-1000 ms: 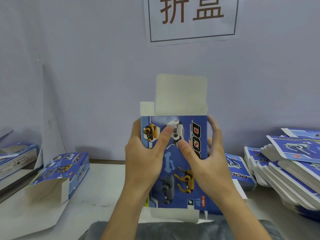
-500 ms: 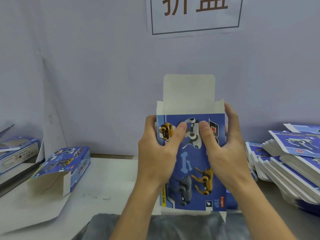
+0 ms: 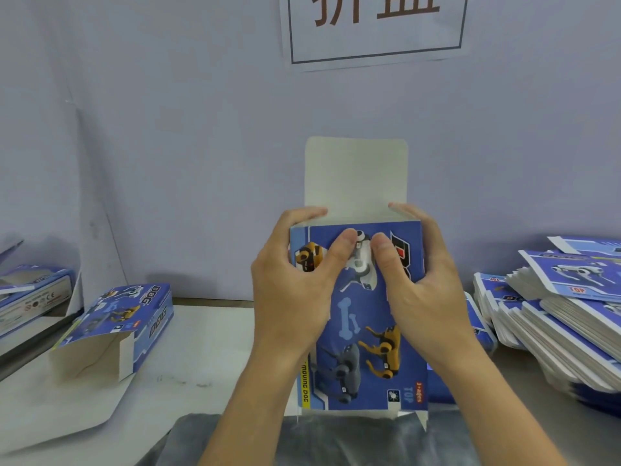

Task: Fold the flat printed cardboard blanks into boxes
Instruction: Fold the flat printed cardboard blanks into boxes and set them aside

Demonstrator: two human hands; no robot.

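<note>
At far left a folded blue box [image 3: 117,327] printed "DOG" lies on the pale table [image 3: 208,351], open end facing the viewer. In the centre, the left hand [image 3: 295,290] and right hand [image 3: 426,284] grip an upright cardboard blank [image 3: 363,331], thumbs pressed on its front, fingers curled over the top corners, its plain flap [image 3: 356,176] standing up. It reads "MOVING DOG" and "TOP". At right, stacked flat blanks [image 3: 554,317] lean. A wall sign [image 3: 376,25] hangs above.
</note>
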